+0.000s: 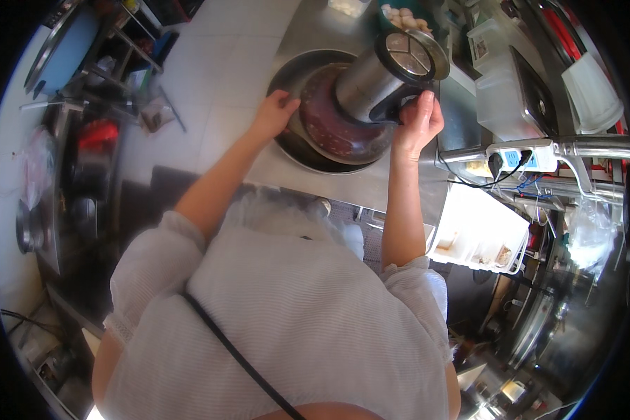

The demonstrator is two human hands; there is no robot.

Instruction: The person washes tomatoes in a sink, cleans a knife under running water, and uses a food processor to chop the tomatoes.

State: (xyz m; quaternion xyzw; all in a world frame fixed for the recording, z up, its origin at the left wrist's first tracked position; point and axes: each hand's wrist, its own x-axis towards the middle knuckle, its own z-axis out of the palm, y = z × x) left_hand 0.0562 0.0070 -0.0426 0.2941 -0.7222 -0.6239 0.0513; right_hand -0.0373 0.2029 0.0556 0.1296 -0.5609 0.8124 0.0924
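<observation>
My right hand (422,123) grips the dark handle of a steel cylindrical vessel (365,84). The vessel is tilted, with one round end, divided by three spokes, facing up. Its other end points down over a bowl (328,118) of reddish-brown contents, flecked with pale spots. That bowl sits in a wide dark round pan (294,65) on a steel table. My left hand (275,118) pinches the left rim of the bowl with thumb and fingers. Whether anything flows from the vessel is hidden behind it.
Behind the vessel are a round metal lid or dish (434,55) and a green container of pale round pieces (407,17). A power strip (522,156) with cables hangs on the right. Below it is a white plastic bin (483,226). Clear plastic boxes (491,100) stand at right.
</observation>
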